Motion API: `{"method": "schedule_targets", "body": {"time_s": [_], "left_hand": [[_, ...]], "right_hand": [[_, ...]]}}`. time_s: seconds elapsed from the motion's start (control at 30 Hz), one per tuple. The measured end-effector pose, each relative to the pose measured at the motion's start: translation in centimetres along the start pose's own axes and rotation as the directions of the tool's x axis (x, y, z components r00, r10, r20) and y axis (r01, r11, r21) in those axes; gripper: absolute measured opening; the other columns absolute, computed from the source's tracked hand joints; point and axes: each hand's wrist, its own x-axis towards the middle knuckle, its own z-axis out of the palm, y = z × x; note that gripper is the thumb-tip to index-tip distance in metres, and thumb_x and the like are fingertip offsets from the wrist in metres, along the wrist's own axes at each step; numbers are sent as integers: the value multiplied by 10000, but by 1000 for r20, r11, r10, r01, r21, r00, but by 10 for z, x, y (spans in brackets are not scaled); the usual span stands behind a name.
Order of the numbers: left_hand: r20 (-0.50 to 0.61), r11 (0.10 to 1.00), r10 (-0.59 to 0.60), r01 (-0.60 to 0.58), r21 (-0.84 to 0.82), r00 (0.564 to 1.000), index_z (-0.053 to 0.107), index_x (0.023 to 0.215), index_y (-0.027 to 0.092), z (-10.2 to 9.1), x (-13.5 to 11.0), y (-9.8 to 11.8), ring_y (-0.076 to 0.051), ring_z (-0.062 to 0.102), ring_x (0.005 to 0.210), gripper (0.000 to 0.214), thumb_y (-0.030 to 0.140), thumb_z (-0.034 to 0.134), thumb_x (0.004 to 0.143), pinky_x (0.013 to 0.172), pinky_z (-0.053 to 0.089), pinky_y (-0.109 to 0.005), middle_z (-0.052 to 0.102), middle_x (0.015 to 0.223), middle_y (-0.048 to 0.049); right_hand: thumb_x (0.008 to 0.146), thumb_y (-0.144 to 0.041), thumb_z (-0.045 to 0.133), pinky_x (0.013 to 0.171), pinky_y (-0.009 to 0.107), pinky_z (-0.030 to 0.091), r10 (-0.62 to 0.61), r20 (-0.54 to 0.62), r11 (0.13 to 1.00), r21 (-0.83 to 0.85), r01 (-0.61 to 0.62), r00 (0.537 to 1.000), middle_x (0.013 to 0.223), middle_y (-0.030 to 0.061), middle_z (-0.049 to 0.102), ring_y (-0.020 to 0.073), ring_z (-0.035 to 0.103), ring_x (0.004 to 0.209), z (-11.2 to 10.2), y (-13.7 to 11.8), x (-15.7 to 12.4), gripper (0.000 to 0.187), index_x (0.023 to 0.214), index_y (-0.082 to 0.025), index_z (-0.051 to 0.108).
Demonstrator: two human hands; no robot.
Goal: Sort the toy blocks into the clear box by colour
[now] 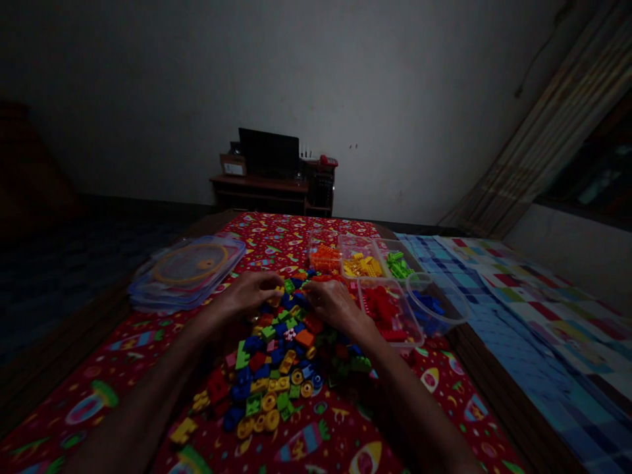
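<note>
A heap of mixed toy building bricks (pixel 269 332) lies on the red patterned cloth, in blue, green, yellow, red and orange, with several round yellow wheel-like pieces at its near side. At the heap's far left edge, my left hand (pixel 254 289) has its thumb and fingers closed around a yellow brick (pixel 276 296). My right hand (pixel 333 301) reaches over the far right part of the heap. Its fingers are bent together among the bricks, and what they grip is hidden. Shadow darkens the bricks under my right forearm.
Clear tubs to the right hold sorted bricks: orange (pixel 324 257), yellow (pixel 363 265), green (pixel 399 264), red (pixel 380 306) and blue (pixel 428 304). Stacked clear lids (pixel 182 273) with a yellow ring lie at left. A blue checked cloth (pixel 508 342) borders the right side.
</note>
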Motion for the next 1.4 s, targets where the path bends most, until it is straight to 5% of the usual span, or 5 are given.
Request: {"method": "schedule_targets", "body": {"time_s": [0.27, 0.77, 1.0, 1.27, 1.4], "left_hand": [[41, 933, -42, 54, -355, 998, 631, 1088, 161, 17, 1, 21, -251, 677, 827, 565, 528, 646, 658, 693, 551, -349, 726, 900, -58], [107, 966, 18, 10, -257, 994, 681, 983, 181, 21, -2, 18, -213, 650, 772, 466, 561, 601, 725, 634, 531, -292, 715, 897, -38], [-94, 991, -19, 7, -134, 995, 619, 843, 169, 15, 2, 12, -188, 610, 640, 407, 546, 609, 688, 585, 488, -280, 638, 684, -1], [-37, 999, -23, 21, -46, 999, 657, 799, 177, 16, 0, 15, -197, 605, 682, 401, 547, 627, 648, 586, 459, -262, 669, 732, -22], [-45, 998, -45, 43, -36, 998, 657, 796, 177, 19, -1, 18, -188, 592, 643, 385, 526, 626, 636, 554, 436, -252, 649, 674, -7]], "right_hand": [[870, -296, 601, 704, 233, 427, -134, -71, 977, 158, 144, 988, 1057, 87, 694, 170, 653, 841, 3, -11, -1, 508, 1350, -203, 464], [870, -226, 521, 650, 216, 435, -5, -99, 900, 433, 47, 995, 869, 45, 713, 144, 630, 735, 5, 5, 6, 320, 1164, -160, 630], [864, -202, 519, 655, 231, 432, 65, -134, 938, 347, -14, 989, 820, 50, 710, 146, 617, 708, 1, 3, 5, 303, 1126, -140, 657], [862, -256, 530, 762, 306, 482, 308, -357, 934, 290, -209, 882, 892, 92, 711, 200, 644, 830, -17, 67, 8, 257, 1038, -152, 685], [834, -228, 542, 887, 373, 466, 398, -401, 914, 252, -319, 825, 1062, 130, 677, 251, 607, 1018, -20, 94, 0, 375, 1195, -154, 612]]}}
